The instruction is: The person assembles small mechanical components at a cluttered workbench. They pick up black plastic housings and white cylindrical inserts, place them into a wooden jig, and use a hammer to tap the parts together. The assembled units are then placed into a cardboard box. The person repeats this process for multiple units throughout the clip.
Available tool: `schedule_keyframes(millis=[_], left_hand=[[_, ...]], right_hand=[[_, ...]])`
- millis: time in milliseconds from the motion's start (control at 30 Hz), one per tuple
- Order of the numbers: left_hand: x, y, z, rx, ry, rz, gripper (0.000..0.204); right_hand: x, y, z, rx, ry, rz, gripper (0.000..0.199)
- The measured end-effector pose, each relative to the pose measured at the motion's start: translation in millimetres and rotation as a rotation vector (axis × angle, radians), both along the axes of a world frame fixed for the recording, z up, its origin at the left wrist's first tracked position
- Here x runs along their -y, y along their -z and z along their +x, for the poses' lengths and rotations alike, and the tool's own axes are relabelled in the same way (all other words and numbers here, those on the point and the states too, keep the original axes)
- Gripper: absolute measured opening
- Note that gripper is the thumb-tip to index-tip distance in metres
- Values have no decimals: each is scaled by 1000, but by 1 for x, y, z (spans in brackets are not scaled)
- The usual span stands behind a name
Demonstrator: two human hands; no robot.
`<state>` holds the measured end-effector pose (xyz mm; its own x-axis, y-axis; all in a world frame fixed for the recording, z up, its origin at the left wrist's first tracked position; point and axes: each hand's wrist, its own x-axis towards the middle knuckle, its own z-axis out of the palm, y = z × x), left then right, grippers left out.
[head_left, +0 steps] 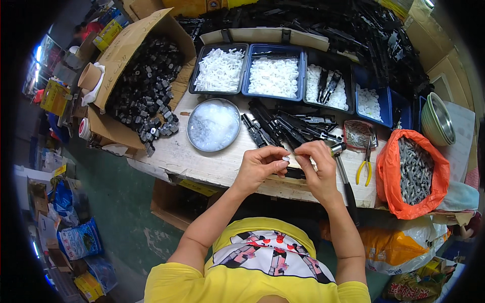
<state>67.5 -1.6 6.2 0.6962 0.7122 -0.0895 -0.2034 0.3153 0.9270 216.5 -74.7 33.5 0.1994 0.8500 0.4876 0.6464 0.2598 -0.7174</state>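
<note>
Both hands meet over the near edge of the counter (202, 166). The left hand (260, 164) has its fingers curled, pinching a small white piece (286, 158) at the fingertips. The right hand (316, 164) is closed the same way, its fingertips touching that piece from the other side. Just under the hands lies a long black part (295, 173). Right of the right hand lies a hammer (343, 174), its handle running off the near edge, and beyond it yellow-handled pliers (367, 164). An orange bag of grey pieces (415, 171) sits at the right end. Behind the hands lies a heap of black strips (283, 126), with a round metal dish of clear bits (213, 124) to its left. Farther back stands a row of blue trays of white parts (273, 77), and at the far left a cardboard box of dark pieces (146, 83).
</note>
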Motion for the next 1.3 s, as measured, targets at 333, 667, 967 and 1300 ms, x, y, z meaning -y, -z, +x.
schedule_keyframes(millis=[333, 667, 967, 1300], left_hand=[[10, 2, 0, 55, -45, 22, 20], [-2, 18, -12, -368, -2, 497, 25], [-5, 14, -3, -543, 44, 727, 22], [-47, -47, 58, -950, 714, 1156, 24]], right_hand=[[-1, 12, -13, 96, 28, 71, 11], [12, 36, -13, 356, -1, -157, 11], [12, 37, -15, 507, -19, -188, 18], [22, 12, 101, 606, 469, -204, 7]])
